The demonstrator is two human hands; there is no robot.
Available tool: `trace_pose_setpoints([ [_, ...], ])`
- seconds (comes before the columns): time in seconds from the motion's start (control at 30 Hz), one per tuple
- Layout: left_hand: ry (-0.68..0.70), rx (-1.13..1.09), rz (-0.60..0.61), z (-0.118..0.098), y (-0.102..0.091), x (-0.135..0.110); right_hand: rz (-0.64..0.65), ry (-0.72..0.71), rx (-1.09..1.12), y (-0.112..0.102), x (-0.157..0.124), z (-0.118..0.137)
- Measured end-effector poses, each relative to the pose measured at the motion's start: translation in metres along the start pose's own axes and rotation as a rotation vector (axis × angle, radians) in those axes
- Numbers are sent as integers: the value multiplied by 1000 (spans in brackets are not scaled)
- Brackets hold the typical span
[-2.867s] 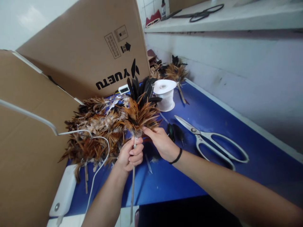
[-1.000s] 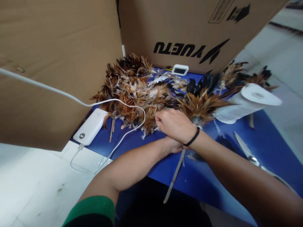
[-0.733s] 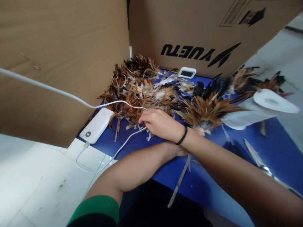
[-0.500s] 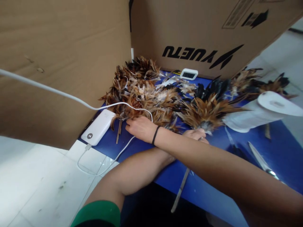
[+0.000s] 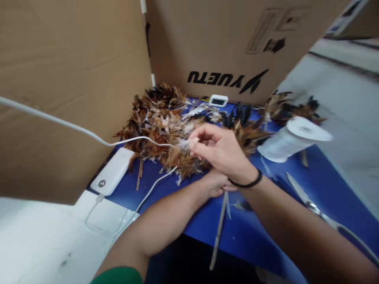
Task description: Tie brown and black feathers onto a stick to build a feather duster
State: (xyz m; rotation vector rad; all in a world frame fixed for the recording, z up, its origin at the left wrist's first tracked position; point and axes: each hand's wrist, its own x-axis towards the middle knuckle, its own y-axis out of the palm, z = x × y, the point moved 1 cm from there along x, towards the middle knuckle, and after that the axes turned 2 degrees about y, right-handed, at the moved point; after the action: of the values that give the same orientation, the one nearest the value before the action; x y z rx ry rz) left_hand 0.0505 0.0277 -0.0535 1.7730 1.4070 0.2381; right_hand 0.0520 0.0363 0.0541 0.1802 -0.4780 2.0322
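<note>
Right hand (image 5: 222,152) is raised over the blue surface (image 5: 260,221), thumb and forefinger pressed together on a small pale feather (image 5: 185,144) — a fingertip pinch, which suits something this light and keeps the vane free of the palm. The feather sits just above the near edge of the loose feather pile (image 5: 161,126), which is heaped against the cardboard box (image 5: 219,43) at the back, where the walls appear to stop it scattering. Left hand (image 5: 216,185) lies lower, crossed beneath the right wrist; its grip is closed round the upper end of a thin stick (image 5: 218,232), whose free end runs down past the surface edge toward the person. The stick carries a partly built feather duster head (image 5: 247,132), brown and black, held out to the right of the pile — the fist at its base looks placed to steady it while the other hand works. A white thread spool (image 5: 287,144) stands just beside the head, scissors (image 5: 319,211) lie to the right of it, both within reach. A white power bank (image 5: 112,171) with its cable (image 5: 139,140) rests at the left edge, the cable looping over the pile. A small digital display (image 5: 218,100) sits by the box.
</note>
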Motion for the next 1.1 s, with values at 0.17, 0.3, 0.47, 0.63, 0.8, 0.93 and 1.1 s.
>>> trace_pose_setpoints([
  [0.17, 29, -46, 232, -9, 5, -3, -276, 249, 467, -65, -35, -19],
  [0.3, 41, -89, 216, -14, 5, -5, -507, 265, 666, -97, -73, -44],
  [0.47, 37, -109, 272, -15, 5, -8, -637, 418, 805, -98, -100, -73],
  [0.63, 29, -63, 288, -14, 6, -9, -575, 510, 868, -82, -97, -83],
  [0.8, 19, -21, 296, -15, 6, -10, -592, 473, 828, -77, -94, -85],
  [0.93, 15, 22, 307, -14, 7, -9, -619, 463, 677, -78, -93, -84],
  [1.1, 12, 68, 306, -12, 8, -10, -653, 459, 477, -79, -91, -80],
])
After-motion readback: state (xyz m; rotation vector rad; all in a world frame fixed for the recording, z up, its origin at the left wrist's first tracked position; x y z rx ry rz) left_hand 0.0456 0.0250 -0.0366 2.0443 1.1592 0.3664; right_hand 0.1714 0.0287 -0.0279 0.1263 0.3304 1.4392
